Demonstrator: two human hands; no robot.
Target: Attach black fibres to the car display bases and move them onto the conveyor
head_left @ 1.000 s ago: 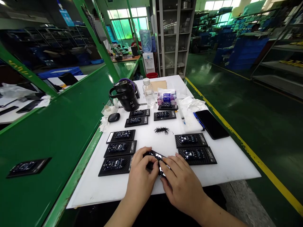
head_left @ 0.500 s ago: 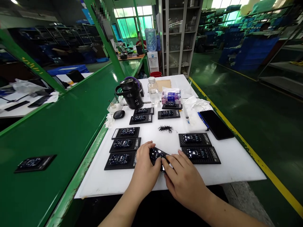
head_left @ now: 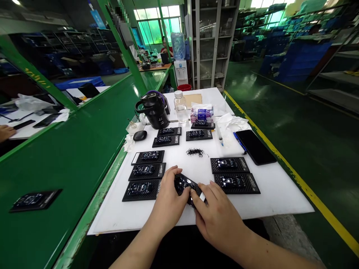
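Note:
A small glossy black model car (head_left: 185,185) is gripped between my left hand (head_left: 168,200) and my right hand (head_left: 217,216), low over the near part of the white table (head_left: 275,198). My left fingers wrap its left side; my right fingertips pinch its near end. To the left lie three black plaques with cars on them (head_left: 143,188). Two more plaques (head_left: 235,182) lie to the right. A little heap of thin black bits (head_left: 195,151) sits beyond my hands.
Further back stand a black kettle (head_left: 154,110), a clear bottle (head_left: 180,105), a tissue pack (head_left: 201,114), several more plaques (head_left: 199,134) and a black phone (head_left: 255,146). A green conveyor (head_left: 73,157) carrying one plaque (head_left: 35,199) runs along the left. Another person's hand (head_left: 6,131) shows far left.
The view has shifted a little. My hands have turned the car slightly and keep hold of it. A person's hand has appeared at the far left.

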